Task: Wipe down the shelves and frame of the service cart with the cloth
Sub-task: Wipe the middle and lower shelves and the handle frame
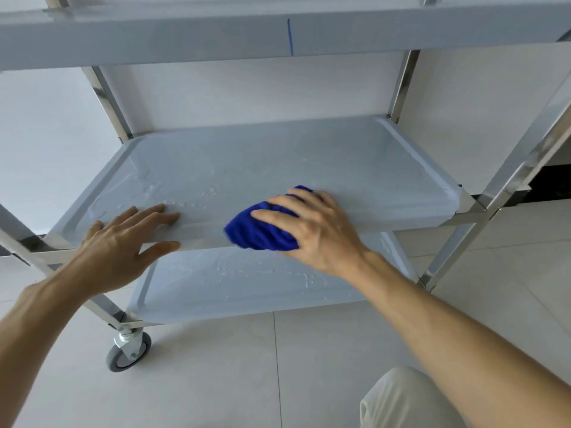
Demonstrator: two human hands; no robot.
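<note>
Pale grey painted metal fills most of what we see: the three-tier service cart with its polished steel frame (401,84) stands in front of us, its top shelf (154,35) crossing above, its shallow rimmed middle shelf (278,156) at working height and its bottom shelf (247,288) just beneath. We judge the step in hand to be the wiping of the middle shelf, taken at its near edge. Our right hand (315,230) presses the bunched bright blue cloth (262,233) against that front rim, fingers curled over it and grasping it, the cloth hanging partly over the lip. Our left hand (120,242) lies flat and released on the same rim near the left corner, fingers straight on top and thumb under the edge, holding nothing; it seems to steady the cart. Beads and streaks of water sit on the left of the middle shelf and across the bottom shelf, so the next move, in our view, calls for a firm sweep leftward through that wet patch, then the lower tier and the steel posts. Around us lie large pale floor tiles (216,381), and a white wall stands behind. A small grey swivel caster (128,353) carries the near left corner.
</note>
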